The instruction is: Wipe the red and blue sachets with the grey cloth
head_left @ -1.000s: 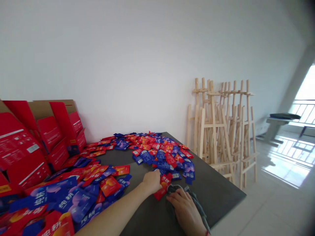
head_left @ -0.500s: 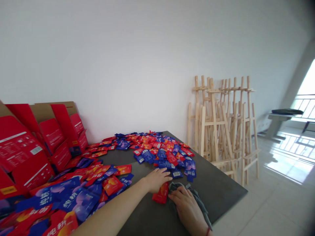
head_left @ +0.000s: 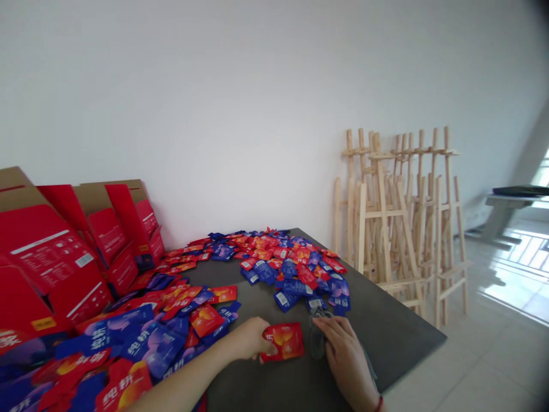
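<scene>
A red packet (head_left: 288, 341) with orange fruit printed on it is pinched at its left end by my left hand (head_left: 251, 341), over the dark tabletop (head_left: 274, 380). My right hand (head_left: 344, 355) is closed on a grey-green cloth (head_left: 317, 341), just right of the packet; part of the cloth is hidden under the palm. Beyond both hands lies a heap of red and blue packets (head_left: 295, 269). To the left, beside my left forearm, spreads a larger pile of the same packets (head_left: 156, 343).
Open red cardboard boxes (head_left: 55, 246) stand along the left side against the white wall (head_left: 240, 114). Several wooden easels (head_left: 386, 229) lean together behind the table's right edge. Farther right, a dark flat item (head_left: 521, 191) rests on a grey stand above the tiled floor (head_left: 476, 355).
My left hand has drawn back to the left and now pinches the red packet, which lay under it before. My right hand with the cloth has shifted slightly right in view.
</scene>
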Action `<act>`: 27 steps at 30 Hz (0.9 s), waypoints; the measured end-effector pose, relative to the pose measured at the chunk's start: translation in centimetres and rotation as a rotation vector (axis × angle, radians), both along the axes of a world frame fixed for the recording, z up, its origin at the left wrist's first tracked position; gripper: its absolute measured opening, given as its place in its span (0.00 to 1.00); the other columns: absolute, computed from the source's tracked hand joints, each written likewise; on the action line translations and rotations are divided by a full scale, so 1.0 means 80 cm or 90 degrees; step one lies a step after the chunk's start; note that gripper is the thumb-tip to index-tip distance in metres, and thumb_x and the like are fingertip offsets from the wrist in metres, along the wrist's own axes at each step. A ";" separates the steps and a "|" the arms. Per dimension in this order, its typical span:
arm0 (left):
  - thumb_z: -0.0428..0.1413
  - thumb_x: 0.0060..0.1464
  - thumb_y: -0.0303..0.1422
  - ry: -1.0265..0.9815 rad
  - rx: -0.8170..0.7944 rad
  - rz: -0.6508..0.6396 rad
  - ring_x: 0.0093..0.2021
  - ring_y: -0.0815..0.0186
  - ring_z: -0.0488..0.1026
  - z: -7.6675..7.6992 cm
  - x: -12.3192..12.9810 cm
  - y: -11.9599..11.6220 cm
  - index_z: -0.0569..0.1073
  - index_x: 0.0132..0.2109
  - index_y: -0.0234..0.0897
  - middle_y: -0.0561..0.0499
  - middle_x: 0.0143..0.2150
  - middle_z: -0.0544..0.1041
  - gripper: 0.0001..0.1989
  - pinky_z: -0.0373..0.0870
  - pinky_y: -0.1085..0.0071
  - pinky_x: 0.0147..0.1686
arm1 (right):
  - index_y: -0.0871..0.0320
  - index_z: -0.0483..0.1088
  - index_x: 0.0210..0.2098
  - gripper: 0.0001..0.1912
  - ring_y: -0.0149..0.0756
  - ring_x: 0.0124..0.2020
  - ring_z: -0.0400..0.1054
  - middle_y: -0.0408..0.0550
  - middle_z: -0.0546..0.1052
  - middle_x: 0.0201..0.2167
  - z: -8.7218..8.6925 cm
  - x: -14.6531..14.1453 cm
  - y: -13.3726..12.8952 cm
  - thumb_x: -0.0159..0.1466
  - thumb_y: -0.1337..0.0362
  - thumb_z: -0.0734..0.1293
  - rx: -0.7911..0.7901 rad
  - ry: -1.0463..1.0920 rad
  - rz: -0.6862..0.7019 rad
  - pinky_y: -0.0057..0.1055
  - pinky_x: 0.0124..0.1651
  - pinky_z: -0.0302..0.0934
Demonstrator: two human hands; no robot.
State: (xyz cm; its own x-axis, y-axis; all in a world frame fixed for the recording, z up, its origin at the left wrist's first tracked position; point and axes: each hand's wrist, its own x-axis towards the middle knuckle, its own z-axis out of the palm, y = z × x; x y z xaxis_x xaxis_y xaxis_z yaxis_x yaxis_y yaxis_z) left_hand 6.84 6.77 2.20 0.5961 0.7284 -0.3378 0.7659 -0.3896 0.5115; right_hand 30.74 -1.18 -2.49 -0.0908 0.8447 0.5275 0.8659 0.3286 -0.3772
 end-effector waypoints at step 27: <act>0.44 0.57 0.23 0.050 0.382 -0.048 0.61 0.58 0.62 -0.035 0.000 -0.078 0.65 0.60 0.37 0.43 0.62 0.66 0.24 0.55 0.58 0.61 | 0.47 0.70 0.50 0.25 0.36 0.49 0.59 0.36 0.74 0.49 -0.009 -0.047 0.002 0.60 0.77 0.58 -0.117 -0.066 0.153 0.32 0.54 0.52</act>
